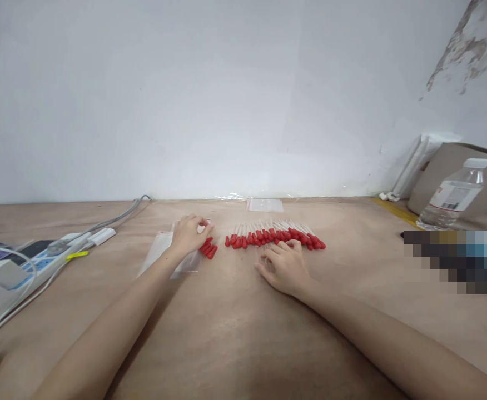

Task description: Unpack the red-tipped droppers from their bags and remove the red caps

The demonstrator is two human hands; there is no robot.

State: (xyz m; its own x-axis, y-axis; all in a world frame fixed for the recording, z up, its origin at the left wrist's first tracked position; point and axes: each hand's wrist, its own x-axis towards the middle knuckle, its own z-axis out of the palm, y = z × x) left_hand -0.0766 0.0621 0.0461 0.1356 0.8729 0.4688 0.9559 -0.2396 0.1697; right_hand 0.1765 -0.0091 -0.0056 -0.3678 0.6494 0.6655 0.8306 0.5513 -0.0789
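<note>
Red-tipped sticks (262, 237) lie in a row across the desk (227, 339), with a smaller cluster (208, 249) beside the left hand (204, 226). That hand overlaps one plastic bag (155, 250); a second bag (265, 205) lies beyond the row. Both it and the right hand (271, 256) are loosely curled; whether either grips anything cannot be told. One bottle (454, 194) stands right; the row's overlapping sticks defy counting.

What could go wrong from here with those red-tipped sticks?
The left hand, close to the small red-tipped cluster and the clear bag, might scatter one or drag the other. The right hand is beside the long row; a brush could disorder it. Its overlapping sticks might also snag each other.
</note>
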